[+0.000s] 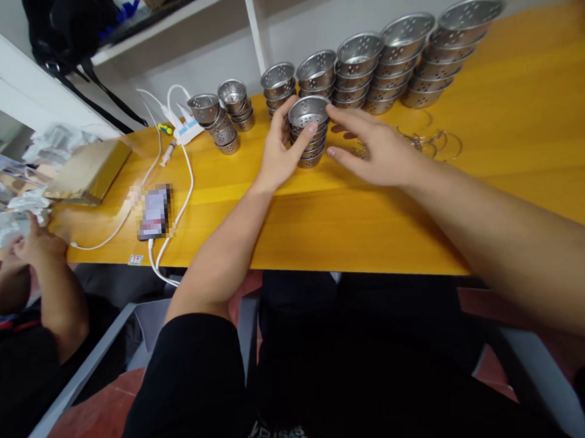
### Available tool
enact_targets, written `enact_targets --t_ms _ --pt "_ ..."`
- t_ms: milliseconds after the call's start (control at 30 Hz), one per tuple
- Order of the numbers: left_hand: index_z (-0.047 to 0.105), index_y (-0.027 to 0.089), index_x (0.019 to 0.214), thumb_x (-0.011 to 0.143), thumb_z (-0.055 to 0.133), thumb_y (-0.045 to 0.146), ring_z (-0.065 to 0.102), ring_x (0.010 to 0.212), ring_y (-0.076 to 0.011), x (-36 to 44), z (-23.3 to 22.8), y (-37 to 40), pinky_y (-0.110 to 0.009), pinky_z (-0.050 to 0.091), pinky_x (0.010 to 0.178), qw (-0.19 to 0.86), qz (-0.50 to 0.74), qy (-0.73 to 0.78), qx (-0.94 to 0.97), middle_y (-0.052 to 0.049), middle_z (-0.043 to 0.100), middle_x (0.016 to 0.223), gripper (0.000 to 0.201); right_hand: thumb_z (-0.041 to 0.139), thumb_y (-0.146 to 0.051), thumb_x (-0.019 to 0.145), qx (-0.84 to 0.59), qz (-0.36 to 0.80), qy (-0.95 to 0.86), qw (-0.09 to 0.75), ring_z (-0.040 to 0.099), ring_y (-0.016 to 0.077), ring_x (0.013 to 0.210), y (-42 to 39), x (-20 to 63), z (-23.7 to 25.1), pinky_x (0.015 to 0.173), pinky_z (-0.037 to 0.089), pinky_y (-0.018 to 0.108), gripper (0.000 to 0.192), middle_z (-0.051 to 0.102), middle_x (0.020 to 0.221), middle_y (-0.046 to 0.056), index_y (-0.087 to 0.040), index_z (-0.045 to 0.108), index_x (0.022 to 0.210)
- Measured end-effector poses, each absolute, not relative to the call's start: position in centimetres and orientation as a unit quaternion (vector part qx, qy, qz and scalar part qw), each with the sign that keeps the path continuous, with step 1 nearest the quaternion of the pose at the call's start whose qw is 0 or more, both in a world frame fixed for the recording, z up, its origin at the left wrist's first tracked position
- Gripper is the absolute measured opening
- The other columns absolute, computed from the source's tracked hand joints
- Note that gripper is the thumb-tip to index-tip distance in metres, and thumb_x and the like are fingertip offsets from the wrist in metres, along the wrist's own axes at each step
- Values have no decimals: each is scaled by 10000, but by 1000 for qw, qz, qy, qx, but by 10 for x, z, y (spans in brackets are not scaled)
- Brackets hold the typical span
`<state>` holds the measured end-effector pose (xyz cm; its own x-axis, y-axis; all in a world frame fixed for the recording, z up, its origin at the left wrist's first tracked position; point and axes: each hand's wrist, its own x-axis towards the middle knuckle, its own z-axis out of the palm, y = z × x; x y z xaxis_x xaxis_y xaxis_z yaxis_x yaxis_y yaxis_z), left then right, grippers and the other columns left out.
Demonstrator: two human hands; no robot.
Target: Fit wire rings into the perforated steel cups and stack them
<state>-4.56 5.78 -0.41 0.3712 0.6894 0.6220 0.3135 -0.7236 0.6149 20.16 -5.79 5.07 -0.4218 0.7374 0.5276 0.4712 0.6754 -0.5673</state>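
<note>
A stack of perforated metal cups stands on the table in front of me, their open tops facing up. My left hand wraps round its left side, with the thumb on the near face by the top cup's rim. On the other side, my right hand is open with its fingers apart. One fingertip is at the top cup's rim; I cannot tell whether it touches. Behind my hands, taller stacks of larger perforated cups lean in a row, partly hidden.
Two smaller cup stacks stand left of my hands. Thin metal rings lie on the yellow table at right. A phone, cables, a power strip and a cardboard box are leftward. Another person's hands are at far left.
</note>
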Motion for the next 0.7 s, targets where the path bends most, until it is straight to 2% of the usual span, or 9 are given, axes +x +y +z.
enact_targets --t_ms 100,233,367,433,467,500,567,633,700 --pt "53 351 1782 1043 422 829 494 1661 -277 -45 -8 61 -592 398 1417 204 454 309 810 -123 440 1795 954 643 -638 1036 -362 170 -832 386 469 460 1612 -59 201 52 1286 491 721 860 428 1798 8 -428 319 1805" --pt "228 365 1728 974 486 901 492 1656 -296 -43 -9 59 -599 410 1417 230 480 321 783 -83 445 1799 961 637 -707 1021 -363 170 -843 360 500 463 1587 -59 204 49 1309 484 678 989 304 1857 -2 -417 165 1841" --pt "368 411 1622 916 520 952 516 1603 -278 -56 9 49 -511 478 1371 216 511 351 755 -3 487 1768 903 671 -801 963 -383 181 -834 354 549 475 1537 -58 210 45 1307 490 652 1111 298 1860 1 -427 101 1840" --pt "500 402 1502 943 505 924 433 1655 -278 -72 23 47 -520 414 1404 157 545 369 736 16 501 1748 765 667 -834 945 -390 185 -830 354 545 468 1537 -57 214 43 1313 485 640 1095 328 1848 -5 -440 157 1830" --pt "527 382 1466 936 521 921 357 1705 -286 -82 30 48 -535 325 1454 128 558 378 727 3 466 1769 756 655 -847 942 -392 187 -828 355 545 463 1533 -57 216 43 1315 482 642 1080 341 1841 -4 -442 183 1825" --pt "530 367 1460 926 544 916 288 1741 -287 -93 36 49 -538 237 1491 99 565 392 719 -9 424 1792 766 642 -858 942 -393 188 -825 359 550 460 1526 -56 218 42 1315 480 650 1067 356 1833 0 -444 201 1820" --pt "529 389 1468 898 606 904 200 1776 -258 -116 47 52 -470 164 1514 44 577 435 689 -6 356 1819 772 621 -878 937 -395 189 -821 366 564 463 1509 -54 222 41 1311 472 683 1061 395 1811 13 -447 212 1816" --pt "517 321 1514 853 680 897 194 1760 -267 -137 53 56 -442 138 1510 -4 600 469 647 -54 293 1825 892 606 -891 934 -397 187 -818 373 576 473 1494 -53 225 41 1302 467 712 1058 435 1785 30 -441 226 1812" --pt "473 296 1569 835 719 905 122 1753 -232 -156 56 60 -426 74 1500 -14 606 497 621 4 253 1844 985 586 -893 943 -402 181 -815 376 597 466 1474 -53 226 41 1290 479 712 1028 455 1771 34 -445 247 1804"
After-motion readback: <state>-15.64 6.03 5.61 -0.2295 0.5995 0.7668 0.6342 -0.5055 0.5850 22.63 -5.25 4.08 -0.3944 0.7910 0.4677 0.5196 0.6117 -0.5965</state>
